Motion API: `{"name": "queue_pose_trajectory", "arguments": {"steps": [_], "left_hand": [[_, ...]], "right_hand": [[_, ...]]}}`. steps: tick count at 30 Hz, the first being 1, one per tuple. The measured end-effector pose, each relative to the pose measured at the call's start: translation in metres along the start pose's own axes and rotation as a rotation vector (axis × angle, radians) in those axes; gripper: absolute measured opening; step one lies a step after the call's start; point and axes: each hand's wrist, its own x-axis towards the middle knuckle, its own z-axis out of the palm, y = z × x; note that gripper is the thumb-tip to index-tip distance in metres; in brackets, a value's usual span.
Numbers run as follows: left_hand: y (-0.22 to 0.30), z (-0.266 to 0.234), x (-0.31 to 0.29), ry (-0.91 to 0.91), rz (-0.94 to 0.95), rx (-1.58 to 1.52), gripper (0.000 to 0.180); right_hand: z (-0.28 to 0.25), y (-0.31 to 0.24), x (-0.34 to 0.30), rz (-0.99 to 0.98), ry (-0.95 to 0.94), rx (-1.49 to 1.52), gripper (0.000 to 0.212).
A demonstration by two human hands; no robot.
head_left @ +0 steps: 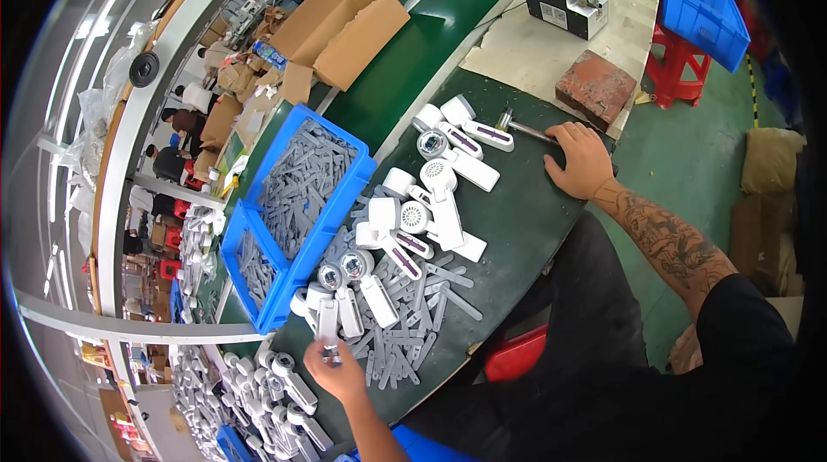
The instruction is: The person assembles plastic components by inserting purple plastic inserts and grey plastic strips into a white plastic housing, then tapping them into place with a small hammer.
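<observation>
On the left, my left hand (338, 371) has its fingers closed at the handle end of a white handheld device with a round head (327, 321); the fingertips are partly hidden. My right hand (579, 157) rests by the bench's edge, its fingers over the handle of a small metal hammer (524, 128). The hammer's head lies beside several more white devices (444, 212), some with a perforated round face, some with a dark purple strip along the handle. Loose grey plastic strips (405, 333) are heaped between my hands on the dark green bench (525, 212).
A divided blue bin (297, 277) full of grey strips stands beyond the devices. More white devices (267, 393) pile up at the lower left. Far right on the bench are a rusty metal block (596, 87) and a small black-and-white machine (564, 1). An open cardboard box (362, 40) sits behind.
</observation>
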Motion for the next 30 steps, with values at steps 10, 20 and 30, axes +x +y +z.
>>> {"name": "queue_pose_trajectory", "arguments": {"steps": [10,20,30], "left_hand": [[0.091,0.065,0.016,-0.322,0.062,0.438,0.049],[0.069,0.017,-0.003,-0.668,-0.334,-0.616,0.025],[0.060,0.003,-0.126,-0.742,-0.204,-0.592,0.051]], "right_hand": [[-0.001,-0.003,0.000,0.010,-0.012,-0.026,0.037],[0.007,0.010,-0.003,-0.008,0.013,0.016,0.030],[-0.007,0.005,0.006,0.091,0.056,0.175,0.020]]}}
